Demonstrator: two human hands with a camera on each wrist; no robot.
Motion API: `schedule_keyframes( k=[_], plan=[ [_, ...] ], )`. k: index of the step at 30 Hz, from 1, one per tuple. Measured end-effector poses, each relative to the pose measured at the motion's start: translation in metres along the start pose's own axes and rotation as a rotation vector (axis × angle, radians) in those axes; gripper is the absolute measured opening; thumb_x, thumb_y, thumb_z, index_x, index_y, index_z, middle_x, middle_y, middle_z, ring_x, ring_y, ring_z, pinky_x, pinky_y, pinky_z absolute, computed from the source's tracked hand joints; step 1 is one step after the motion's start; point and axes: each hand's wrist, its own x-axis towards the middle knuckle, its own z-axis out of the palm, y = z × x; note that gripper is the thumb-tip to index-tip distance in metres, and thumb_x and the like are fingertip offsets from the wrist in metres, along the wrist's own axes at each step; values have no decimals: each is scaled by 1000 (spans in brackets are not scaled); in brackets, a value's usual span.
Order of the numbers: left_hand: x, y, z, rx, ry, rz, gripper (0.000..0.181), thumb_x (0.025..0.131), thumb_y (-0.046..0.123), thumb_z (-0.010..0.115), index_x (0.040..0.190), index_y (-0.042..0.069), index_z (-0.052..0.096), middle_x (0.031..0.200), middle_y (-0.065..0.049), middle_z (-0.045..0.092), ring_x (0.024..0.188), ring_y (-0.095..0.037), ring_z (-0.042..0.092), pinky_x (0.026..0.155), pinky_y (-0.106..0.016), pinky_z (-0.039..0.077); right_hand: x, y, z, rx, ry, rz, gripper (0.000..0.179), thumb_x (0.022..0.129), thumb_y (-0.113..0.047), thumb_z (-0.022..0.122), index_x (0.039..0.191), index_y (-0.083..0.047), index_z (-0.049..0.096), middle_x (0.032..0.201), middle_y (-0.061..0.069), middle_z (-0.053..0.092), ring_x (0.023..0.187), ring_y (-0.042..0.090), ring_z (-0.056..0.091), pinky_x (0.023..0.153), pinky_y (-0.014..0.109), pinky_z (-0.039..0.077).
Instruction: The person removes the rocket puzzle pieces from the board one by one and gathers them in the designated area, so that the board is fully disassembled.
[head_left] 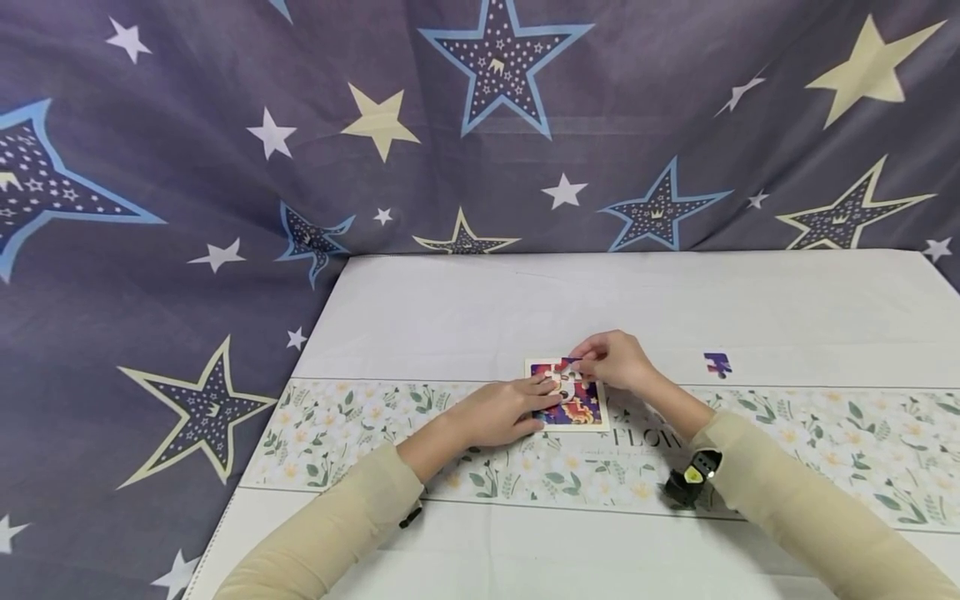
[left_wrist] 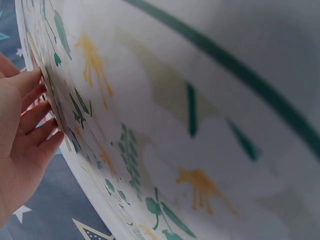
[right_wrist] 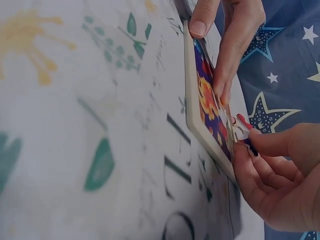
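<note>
A small square jigsaw puzzle [head_left: 583, 413] with a pale frame lies flat on the table, its picture in purple, red, orange and white. Across its left part rests my left hand [head_left: 502, 412], fingers extended over the pieces and thumb near the lower left edge. At the upper right of the puzzle, my right hand [head_left: 617, 360] pinches a puzzle piece [right_wrist: 243, 131] between thumb and fingers. That piece is tilted above the board in the right wrist view. In the left wrist view, the left hand [left_wrist: 30, 115] lies along the board's edge, hiding most of the picture.
One loose purple puzzle piece [head_left: 717, 364] lies to the right, beyond the right forearm. The white table cover [head_left: 420, 317] carries a floral band [head_left: 352, 425] with printed lettering. A dark star-patterned cloth [head_left: 480, 167] hangs behind the table and along its left side.
</note>
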Motion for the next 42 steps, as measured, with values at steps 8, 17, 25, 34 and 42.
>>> schedule_keyframes(
  k=[8,17,25,34,42],
  plan=[
    [1,0,1,4,-4,5,48,100,34,50,145,17,45,154,-2,39,144,-19,36,115,-36,38,-13,18,-15,-24,37,16,16,88,-13,68,99,-1,72,83,10,71,67,11,63,59,21,54],
    [-1,0,2,4,0,-6,49,100,34,51,145,17,44,154,-2,38,145,-18,35,115,-36,38,-27,41,-40,-8,52,68,23,91,-17,66,106,0,70,85,12,72,67,11,68,61,24,57],
    [-1,0,2,-2,2,-7,48,100,33,51,145,17,44,155,-2,38,145,-19,34,115,-37,38,-35,55,-61,-40,83,68,28,91,-17,65,110,3,69,89,16,75,67,12,70,61,25,58],
    [-1,2,1,8,-2,-3,48,100,33,51,145,17,44,155,-2,38,145,-18,34,115,-36,39,-38,67,-84,-315,187,-58,19,87,-14,69,97,1,75,73,11,74,57,6,59,54,23,43],
    [0,-1,3,6,8,-2,49,100,34,51,145,17,44,154,-2,39,145,-18,34,116,-36,37,-36,74,-101,-356,183,-81,18,87,-13,69,96,1,75,72,12,73,55,5,54,52,25,42]
  ],
)
